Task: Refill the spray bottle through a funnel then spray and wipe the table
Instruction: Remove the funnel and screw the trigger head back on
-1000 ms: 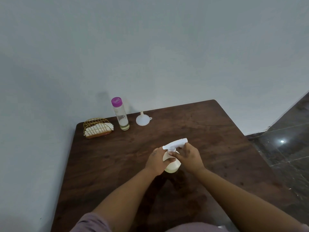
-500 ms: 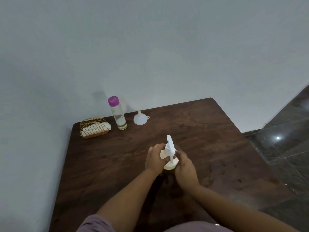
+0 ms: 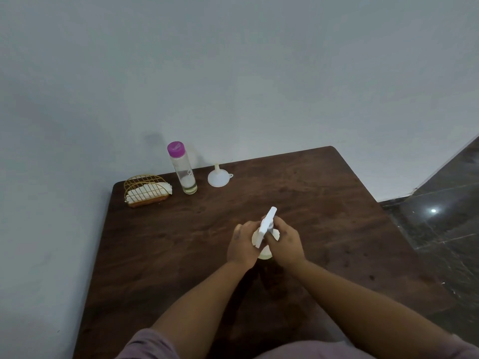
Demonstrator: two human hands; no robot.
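Note:
A cream spray bottle [image 3: 265, 253] stands on the dark wooden table [image 3: 181, 242] near its middle. My left hand [image 3: 242, 243] wraps around the bottle's body. My right hand [image 3: 286, 242] grips the white trigger sprayer head [image 3: 267, 224] at the neck; the head points away from me and slightly right. A white funnel [image 3: 218, 176] lies mouth-down at the back of the table. Left of it stands a clear refill bottle [image 3: 183, 169] with a purple cap and a little liquid at its base.
A gold wire holder [image 3: 145, 189] with white cloth or napkins in it sits at the table's back left corner. A pale wall runs behind and along the left. Dark glossy floor tiles [image 3: 440, 229] lie to the right of the table.
The sprayer head has turned from pointing right to pointing away from me, with my right hand twisting it. My left hand has kept its hold on the bottle body.

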